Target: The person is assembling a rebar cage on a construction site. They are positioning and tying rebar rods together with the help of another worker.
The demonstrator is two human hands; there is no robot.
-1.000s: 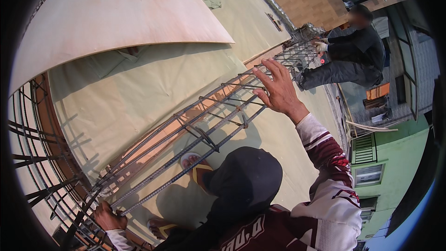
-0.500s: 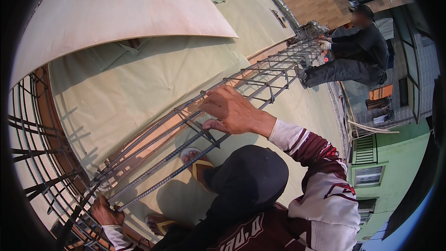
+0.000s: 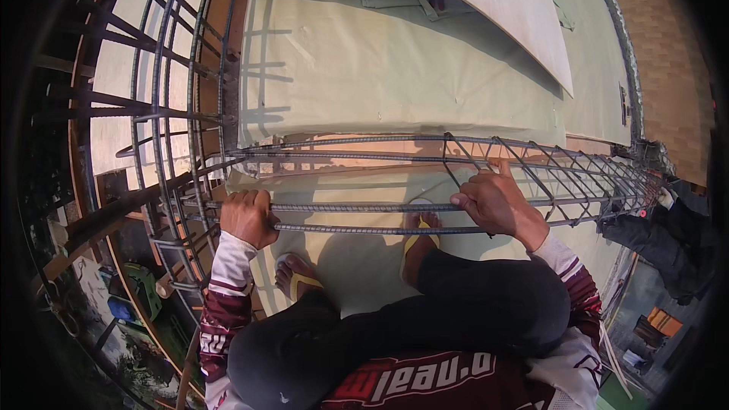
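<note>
A long cage of ribbed steel rebar (image 3: 357, 208) runs across in front of me, with square stirrups (image 3: 531, 178) tied along its right part. My left hand (image 3: 249, 218) is closed around its near bars at the left end, close to where they meet another rebar cage (image 3: 162, 68). Farther right, my right hand (image 3: 497, 203) is curled over a near bar beside a stirrup, one finger reaching toward the far bars. The undersides of both grips are hidden. Below the bars are my sandalled feet (image 3: 292, 273).
Pale green sheeting (image 3: 364, 91) covers the deck beyond the bars, with a large pale panel (image 3: 501, 0) over it. At the right, a co-worker in dark trousers (image 3: 661, 239) is by the cage's far end. The left edge drops to a lower level with green objects (image 3: 140, 296).
My view has turned, so the cage now lies nearly level across it. My right hand has gone from spread fingers over the bars to a curled grip. My left hand stays at the left end.
</note>
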